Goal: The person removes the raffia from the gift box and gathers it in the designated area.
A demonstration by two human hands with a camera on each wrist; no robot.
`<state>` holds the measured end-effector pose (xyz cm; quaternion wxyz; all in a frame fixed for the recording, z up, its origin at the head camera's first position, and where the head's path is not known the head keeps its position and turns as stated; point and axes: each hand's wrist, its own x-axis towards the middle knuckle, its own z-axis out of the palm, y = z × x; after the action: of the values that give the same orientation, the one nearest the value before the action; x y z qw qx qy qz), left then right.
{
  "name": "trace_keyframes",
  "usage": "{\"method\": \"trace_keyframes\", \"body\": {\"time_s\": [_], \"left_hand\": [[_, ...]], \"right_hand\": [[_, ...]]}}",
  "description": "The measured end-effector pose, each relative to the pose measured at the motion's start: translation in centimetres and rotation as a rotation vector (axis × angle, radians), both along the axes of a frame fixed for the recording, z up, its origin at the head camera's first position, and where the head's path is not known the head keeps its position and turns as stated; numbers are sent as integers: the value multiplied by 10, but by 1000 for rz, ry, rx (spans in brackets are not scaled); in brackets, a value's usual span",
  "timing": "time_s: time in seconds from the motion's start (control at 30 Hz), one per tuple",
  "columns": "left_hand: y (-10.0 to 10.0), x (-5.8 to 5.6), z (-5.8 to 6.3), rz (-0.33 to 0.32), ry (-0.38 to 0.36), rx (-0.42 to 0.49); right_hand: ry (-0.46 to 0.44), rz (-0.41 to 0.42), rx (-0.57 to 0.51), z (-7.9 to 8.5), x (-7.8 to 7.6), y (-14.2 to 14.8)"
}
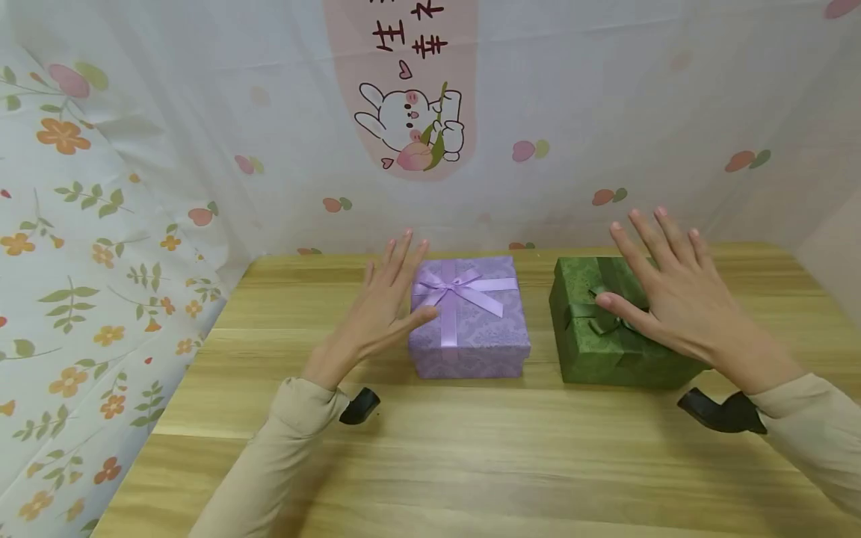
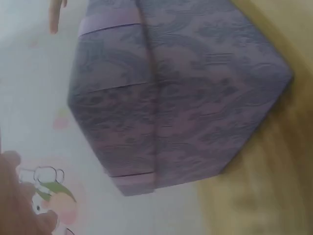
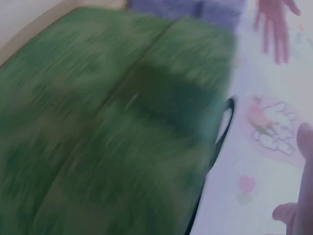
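Observation:
A purple gift box [image 1: 484,329] with a lilac ribbon bow [image 1: 449,288] sits toward the back of the table. My left hand [image 1: 377,310] is beside its left side, fingers spread and nothing held; the thumb overlaps the box in the head view. To the right stands a green gift box [image 1: 585,355], tied with a dark green ribbon [image 1: 580,310]. Over it my right hand [image 1: 686,302] spreads its fingers, hiding part of the lid and bow. In the left wrist view the purple box [image 2: 210,98] looms close; the right wrist view shows the green box [image 3: 117,127], blurred.
The wood-grain table [image 1: 471,456] carries both boxes, with a narrow gap between them. Behind it hangs a white printed cloth [image 1: 572,90] with a rabbit picture [image 1: 413,123]. A floral cloth [image 1: 87,261] hangs at the left. Black wrist mounts [image 1: 723,412] show under the sleeves.

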<state>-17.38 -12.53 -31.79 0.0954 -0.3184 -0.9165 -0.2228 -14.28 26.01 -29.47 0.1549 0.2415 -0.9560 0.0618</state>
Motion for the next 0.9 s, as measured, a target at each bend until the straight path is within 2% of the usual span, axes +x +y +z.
{"method": "trace_keyframes", "body": {"time_s": [0.17, 0.37, 0.47, 0.57, 0.7, 0.8, 0.9], "left_hand": [[-7, 6, -19, -24, 0, 195], [-12, 17, -44, 7, -90, 458], [-9, 28, -46, 10, -107, 552], [-3, 40, -43, -3, -99, 596], [0, 38, -64, -33, -79, 594], [0, 31, -84, -36, -115, 605], [4, 35, -86, -13, -203, 624]], "right_hand": [[-27, -1, -94, -2, 7, -17], [-78, 105, -397, -4, 17, -39], [-134, 136, -511, -4, 24, -51], [-178, 132, -555, -6, 31, -66], [-210, 143, -569, -13, 41, -88], [-269, 154, -594, -20, 45, -102], [-354, 118, -621, -27, 44, -114]]}}
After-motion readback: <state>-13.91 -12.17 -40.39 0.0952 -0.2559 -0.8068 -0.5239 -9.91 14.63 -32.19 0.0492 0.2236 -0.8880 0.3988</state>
